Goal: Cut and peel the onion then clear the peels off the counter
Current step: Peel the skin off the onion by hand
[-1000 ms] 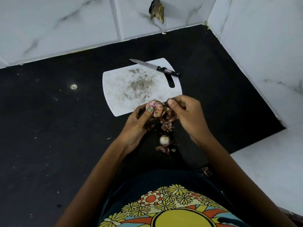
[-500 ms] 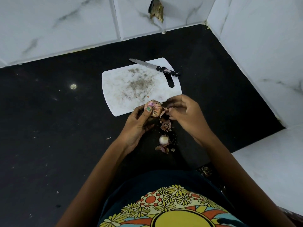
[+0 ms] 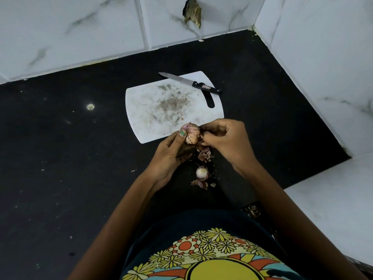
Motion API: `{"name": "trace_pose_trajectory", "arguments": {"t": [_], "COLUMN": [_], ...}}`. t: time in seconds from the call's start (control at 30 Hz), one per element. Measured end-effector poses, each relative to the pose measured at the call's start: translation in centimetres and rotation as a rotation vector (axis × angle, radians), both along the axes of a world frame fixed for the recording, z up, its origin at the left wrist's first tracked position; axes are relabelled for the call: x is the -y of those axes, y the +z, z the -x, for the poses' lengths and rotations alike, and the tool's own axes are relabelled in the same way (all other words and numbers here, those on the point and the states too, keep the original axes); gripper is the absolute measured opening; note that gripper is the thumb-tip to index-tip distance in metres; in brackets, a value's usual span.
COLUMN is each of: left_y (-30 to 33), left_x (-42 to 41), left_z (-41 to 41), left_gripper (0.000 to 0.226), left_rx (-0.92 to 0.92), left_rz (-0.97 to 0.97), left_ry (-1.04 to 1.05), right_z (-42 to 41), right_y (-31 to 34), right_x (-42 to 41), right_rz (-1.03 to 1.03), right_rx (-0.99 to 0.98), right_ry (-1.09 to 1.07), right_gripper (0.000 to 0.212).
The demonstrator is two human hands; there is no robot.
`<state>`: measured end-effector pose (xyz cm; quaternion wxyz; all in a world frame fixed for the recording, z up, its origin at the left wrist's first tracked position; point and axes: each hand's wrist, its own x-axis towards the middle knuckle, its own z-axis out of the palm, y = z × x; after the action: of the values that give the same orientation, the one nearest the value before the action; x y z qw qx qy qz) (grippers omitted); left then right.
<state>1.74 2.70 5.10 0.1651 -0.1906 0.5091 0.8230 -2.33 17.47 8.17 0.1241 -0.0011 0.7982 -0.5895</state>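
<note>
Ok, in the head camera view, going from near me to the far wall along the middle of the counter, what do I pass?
Loose pinkish peel scraps → small white cut onion end → papery peel pile → pink-brown onion held in the left hand → stained white plastic cutting board → black-handled steel knife.

Onion (image 3: 192, 134) between both hands

One onion (image 3: 192, 134), one knife (image 3: 189, 82), one cutting board (image 3: 153, 110) (white), two hands.
</note>
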Motion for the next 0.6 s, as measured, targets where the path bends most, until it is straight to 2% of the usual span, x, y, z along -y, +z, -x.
{"name": "trace_pose_trajectory", "arguments": {"t": [0.1,0.2,0.33,0.47,0.6], "left_y": [0.04,-0.02,0.05,-0.08,-0.13], "left_x": [-0.01,0.0,-0.08,0.05,0.33], "left_z": [0.02,0.03,-0.03,-0.26,-0.37], "left_gripper": [0.033,0.027,0.031,0.032,0.047], "left_rx": [0.006,0.008,0.003,0.012,0.025], "left_rz": [-0.011,-0.003,0.024,0.018,-0.024], "left_ry": [-0.012,-0.015,-0.042,-0.064,-0.094], "right_z": [0.07,0.0,-0.05,0.12,0.12], "right_y": [0.12,0.37,0.31,0.44,0.53], "right_x": [-0.31,-0.39,-0.16,-0.17,-0.25], "right_rz": [0.089,0.13,-0.005,0.022,0.136], "right_rx": [0.047,0.081,0.005,0.039,0.124], "right_ry": [-0.021,0.003,0.036,0.005,-0.021], "right_gripper": [0.011,0.012,0.025,0.02,0.012]}}
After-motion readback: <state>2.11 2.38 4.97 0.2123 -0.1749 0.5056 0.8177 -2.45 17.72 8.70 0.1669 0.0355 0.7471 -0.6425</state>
